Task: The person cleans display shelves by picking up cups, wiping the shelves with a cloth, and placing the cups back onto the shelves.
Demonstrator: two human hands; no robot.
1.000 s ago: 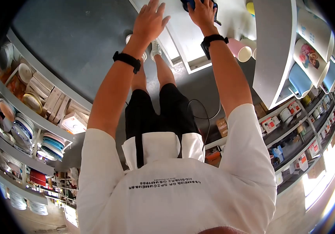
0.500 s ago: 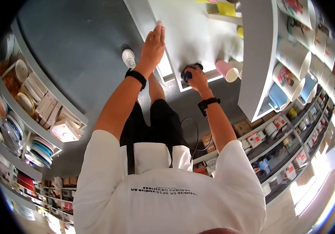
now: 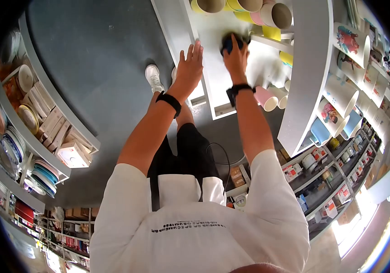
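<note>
My right hand (image 3: 237, 59) is closed over a dark blue-black bundle (image 3: 232, 43), perhaps a wadded cloth; its exact kind is not clear. The bundle is at the white shelf surface (image 3: 212, 68), close to the yellow cups standing farther along. My left hand (image 3: 190, 66) is open, fingers stretched and slightly apart, at the shelf's front edge; whether it touches the edge I cannot tell. Nearer to me on the shelf, a pink cup (image 3: 264, 97) lies to the right of my right wrist.
Yellow cups (image 3: 208, 5) and a pale cup (image 3: 275, 16) stand at the far end. A white upright panel (image 3: 311, 68) borders the right side, with printed mugs (image 3: 352, 43) beyond it. Shelves at left hold stacked plates (image 3: 45, 177) and a white box (image 3: 73, 154). Grey floor (image 3: 99, 59) lies left.
My right hand has moved farther along the shelf with the dark bundle, towards the yellow cups. My left hand has shifted slightly right and nearer, its fingers more spread.
</note>
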